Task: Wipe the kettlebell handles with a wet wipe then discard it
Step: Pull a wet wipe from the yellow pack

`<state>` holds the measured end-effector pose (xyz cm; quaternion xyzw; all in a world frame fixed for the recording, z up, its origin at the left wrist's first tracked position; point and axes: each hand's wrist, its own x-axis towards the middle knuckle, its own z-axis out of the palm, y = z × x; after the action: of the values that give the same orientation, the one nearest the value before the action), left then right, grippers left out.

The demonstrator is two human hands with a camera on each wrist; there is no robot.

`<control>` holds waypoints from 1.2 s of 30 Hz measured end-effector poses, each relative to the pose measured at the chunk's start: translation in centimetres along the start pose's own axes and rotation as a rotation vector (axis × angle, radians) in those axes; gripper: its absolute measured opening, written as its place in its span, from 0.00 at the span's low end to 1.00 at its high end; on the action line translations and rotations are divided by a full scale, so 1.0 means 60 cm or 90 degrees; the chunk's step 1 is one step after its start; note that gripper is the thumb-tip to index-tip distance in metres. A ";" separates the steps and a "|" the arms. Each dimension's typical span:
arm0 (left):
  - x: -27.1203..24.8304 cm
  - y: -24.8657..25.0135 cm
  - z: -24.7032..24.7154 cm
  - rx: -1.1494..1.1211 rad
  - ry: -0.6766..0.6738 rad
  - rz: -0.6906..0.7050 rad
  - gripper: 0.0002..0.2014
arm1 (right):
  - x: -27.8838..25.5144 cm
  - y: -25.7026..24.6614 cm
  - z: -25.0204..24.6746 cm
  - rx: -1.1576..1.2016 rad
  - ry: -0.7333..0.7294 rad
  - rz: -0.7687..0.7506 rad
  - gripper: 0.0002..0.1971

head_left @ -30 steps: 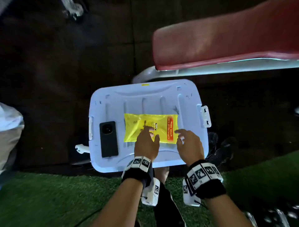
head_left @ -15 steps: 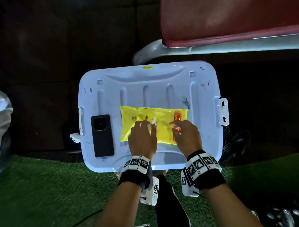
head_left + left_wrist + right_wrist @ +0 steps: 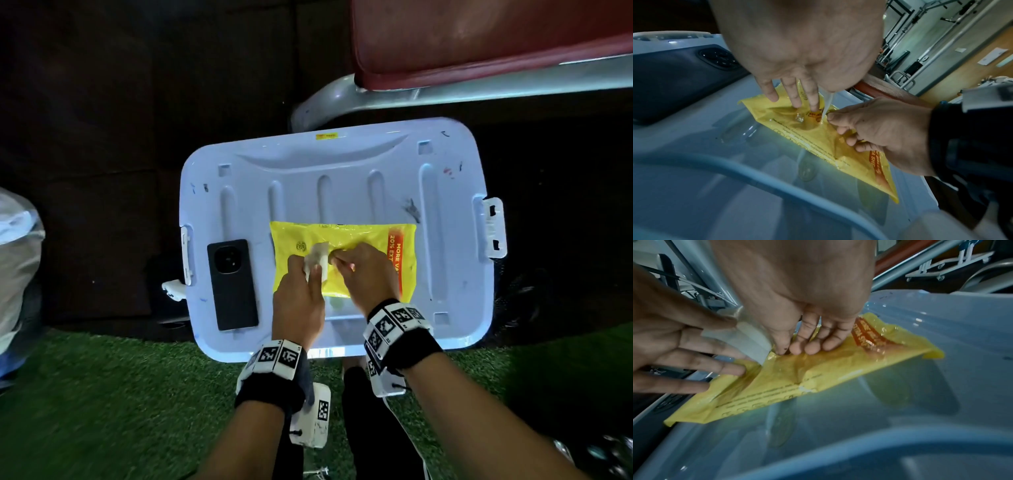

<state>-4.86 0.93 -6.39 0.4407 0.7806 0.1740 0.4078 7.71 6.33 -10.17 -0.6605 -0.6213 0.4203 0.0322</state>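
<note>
Yellow plastic wet-wipe pack (image 3: pixel 342 257), red stripe reading "MORE VA… 20% EXT…", lies flat on the pale blue plastic storage-bin lid (image 3: pixel 342 181). White wet wipe (image 3: pixel 315 261) is partly drawn out of the pack's middle. Left hand (image 3: pixel 298 301): grip pinched on the wipe, remaining fingers straight on the pack. Right hand (image 3: pixel 368 274): fingertips (image 3: pixel 807 348) bent, pressing the pack down beside the opening. Black smartphone (image 3: pixel 233 284) lies camera-up on the lid, left of the pack.
</note>
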 end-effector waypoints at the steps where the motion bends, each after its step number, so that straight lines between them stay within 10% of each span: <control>1: 0.002 -0.001 -0.002 0.003 -0.003 0.005 0.12 | 0.002 -0.002 0.006 0.001 0.015 0.001 0.10; 18: 0.021 -0.021 -0.003 0.001 -0.028 0.043 0.10 | 0.006 -0.012 0.044 0.098 0.231 0.004 0.02; 29: 0.025 0.015 -0.001 -0.045 -0.007 -0.009 0.09 | -0.070 0.016 -0.078 0.771 0.115 0.203 0.12; 33: 0.027 0.027 0.002 -0.033 -0.015 -0.018 0.11 | -0.083 0.027 -0.080 0.580 0.161 0.185 0.04; 36: 0.024 0.034 0.003 -0.019 -0.036 -0.021 0.10 | -0.067 0.021 -0.055 0.329 0.144 0.092 0.17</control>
<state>-4.03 3.26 -5.91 0.4261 0.7734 0.1666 0.4388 11.19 4.22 -6.67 -0.7157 -0.4375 0.4893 0.2387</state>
